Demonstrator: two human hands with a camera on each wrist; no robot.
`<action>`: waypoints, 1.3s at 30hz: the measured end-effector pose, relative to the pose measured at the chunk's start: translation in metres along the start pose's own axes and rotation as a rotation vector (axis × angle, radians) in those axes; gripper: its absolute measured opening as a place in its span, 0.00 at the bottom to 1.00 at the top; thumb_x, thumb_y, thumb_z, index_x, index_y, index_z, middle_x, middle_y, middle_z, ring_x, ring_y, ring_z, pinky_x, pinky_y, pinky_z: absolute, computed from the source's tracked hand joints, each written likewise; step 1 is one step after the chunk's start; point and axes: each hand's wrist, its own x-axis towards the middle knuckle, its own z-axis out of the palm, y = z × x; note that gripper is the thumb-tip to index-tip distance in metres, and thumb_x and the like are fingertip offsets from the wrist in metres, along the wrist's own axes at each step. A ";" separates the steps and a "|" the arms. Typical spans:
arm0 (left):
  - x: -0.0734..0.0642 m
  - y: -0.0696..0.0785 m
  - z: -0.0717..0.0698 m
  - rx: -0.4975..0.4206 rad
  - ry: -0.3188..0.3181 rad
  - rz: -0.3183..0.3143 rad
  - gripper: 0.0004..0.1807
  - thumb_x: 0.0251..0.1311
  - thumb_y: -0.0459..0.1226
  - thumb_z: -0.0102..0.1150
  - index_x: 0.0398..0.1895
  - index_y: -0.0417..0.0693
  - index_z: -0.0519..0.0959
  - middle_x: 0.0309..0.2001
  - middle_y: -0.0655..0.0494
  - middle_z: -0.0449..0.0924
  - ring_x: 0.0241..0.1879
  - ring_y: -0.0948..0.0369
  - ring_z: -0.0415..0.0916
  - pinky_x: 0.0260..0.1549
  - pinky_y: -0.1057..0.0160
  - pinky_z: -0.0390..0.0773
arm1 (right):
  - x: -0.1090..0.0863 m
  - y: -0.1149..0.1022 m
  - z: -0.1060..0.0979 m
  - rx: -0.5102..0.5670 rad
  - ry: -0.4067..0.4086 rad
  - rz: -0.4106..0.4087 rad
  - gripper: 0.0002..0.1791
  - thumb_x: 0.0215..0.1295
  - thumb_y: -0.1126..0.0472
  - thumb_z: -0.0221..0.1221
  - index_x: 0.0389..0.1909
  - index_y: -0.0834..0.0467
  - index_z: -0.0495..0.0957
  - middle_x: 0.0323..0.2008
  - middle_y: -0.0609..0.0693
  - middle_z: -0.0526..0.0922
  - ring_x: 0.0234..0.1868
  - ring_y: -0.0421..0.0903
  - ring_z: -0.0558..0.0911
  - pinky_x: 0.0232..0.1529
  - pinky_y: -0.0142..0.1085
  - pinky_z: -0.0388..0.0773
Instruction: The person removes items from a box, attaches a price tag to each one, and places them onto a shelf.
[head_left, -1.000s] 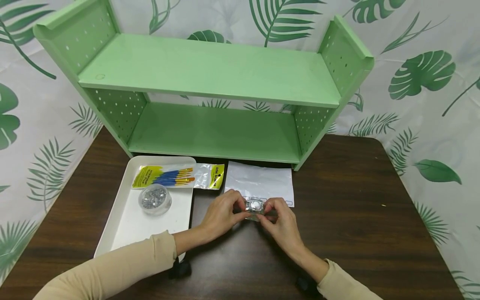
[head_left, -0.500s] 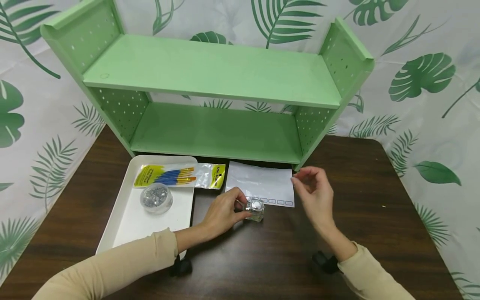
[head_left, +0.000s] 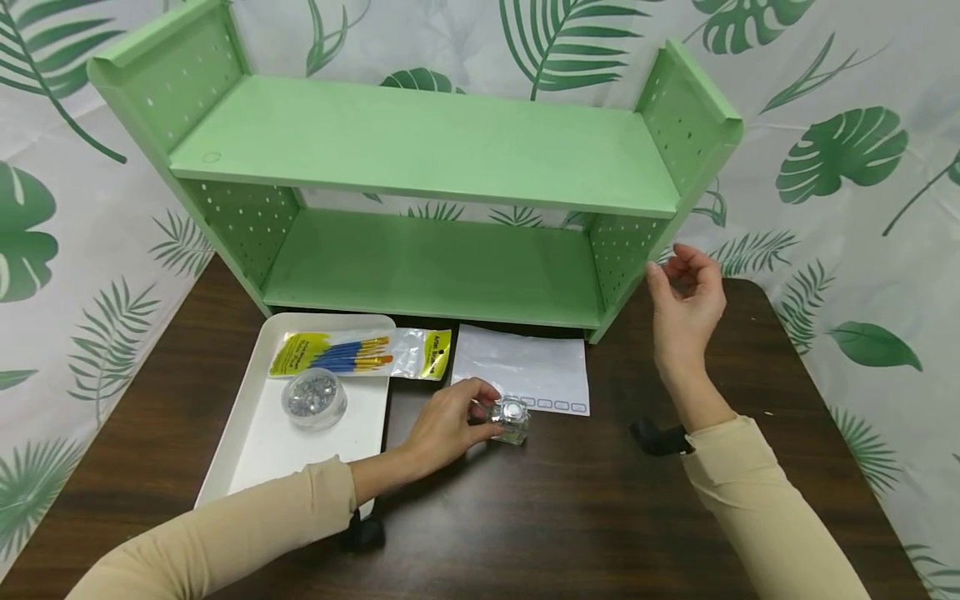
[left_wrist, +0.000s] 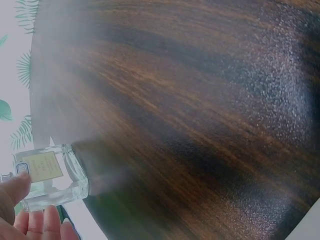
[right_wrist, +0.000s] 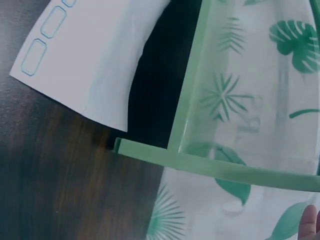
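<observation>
A small square glass bottle [head_left: 513,420] with a silver collar and white top stands on the table, gripped from its left side by my left hand [head_left: 450,423]. In the left wrist view, the bottle [left_wrist: 52,187] carries a pale yellow label [left_wrist: 46,166] and a small blue-bordered sticker [left_wrist: 22,169]; my thumb lies against it, the other fingers below. My right hand [head_left: 684,312] is raised beside the shelf's right side panel, fingers loosely bent, with nothing visible in them. Only its fingertips [right_wrist: 308,220] show in the right wrist view's corner.
A green two-tier shelf [head_left: 427,137] stands at the back. In front lies a white sheet [head_left: 525,367] with blue-outlined boxes along its near edge. Left is a white tray [head_left: 251,442], bearing packaged paintbrushes [head_left: 348,354] and a clear round tub [head_left: 313,400] of silvery bits.
My right hand let go of the bottle and moved right, away and up, past the sheet to the shelf's right side. My left hand keeps its hold on the bottle.
</observation>
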 end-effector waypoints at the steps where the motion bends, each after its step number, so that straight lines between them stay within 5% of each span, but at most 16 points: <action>1: 0.000 0.000 0.000 0.003 -0.003 0.005 0.19 0.43 0.34 0.73 0.40 0.44 0.78 0.36 0.52 0.82 0.33 0.59 0.82 0.34 0.62 0.81 | 0.001 -0.002 0.002 0.011 0.004 0.005 0.14 0.56 0.74 0.61 0.44 0.64 0.75 0.35 0.47 0.73 0.39 0.43 0.74 0.37 0.27 0.72; 16: 0.001 0.002 -0.001 0.042 -0.042 0.018 0.16 0.44 0.34 0.72 0.38 0.43 0.81 0.36 0.51 0.81 0.34 0.59 0.80 0.34 0.65 0.80 | 0.009 0.021 0.006 -0.073 0.029 -0.087 0.09 0.55 0.72 0.62 0.30 0.55 0.78 0.30 0.43 0.75 0.35 0.38 0.73 0.39 0.28 0.69; 21: 0.001 0.002 -0.001 0.052 -0.038 0.027 0.15 0.43 0.34 0.72 0.37 0.43 0.81 0.36 0.51 0.81 0.34 0.58 0.79 0.35 0.65 0.79 | 0.009 0.018 0.006 -0.165 0.027 -0.095 0.04 0.57 0.70 0.63 0.32 0.60 0.80 0.29 0.40 0.76 0.35 0.36 0.74 0.39 0.26 0.70; 32: 0.000 0.004 -0.002 0.050 -0.056 0.040 0.14 0.43 0.33 0.72 0.36 0.43 0.81 0.35 0.51 0.81 0.34 0.58 0.78 0.34 0.67 0.77 | 0.008 0.015 0.006 -0.267 0.027 -0.064 0.11 0.58 0.66 0.64 0.37 0.70 0.80 0.33 0.50 0.81 0.35 0.33 0.76 0.38 0.23 0.71; 39: -0.003 0.008 -0.004 0.022 -0.089 0.037 0.14 0.46 0.34 0.71 0.37 0.42 0.80 0.36 0.50 0.83 0.35 0.56 0.80 0.37 0.59 0.80 | 0.007 0.016 0.005 -0.273 0.032 -0.047 0.11 0.58 0.65 0.64 0.39 0.69 0.81 0.37 0.57 0.83 0.37 0.32 0.76 0.41 0.24 0.72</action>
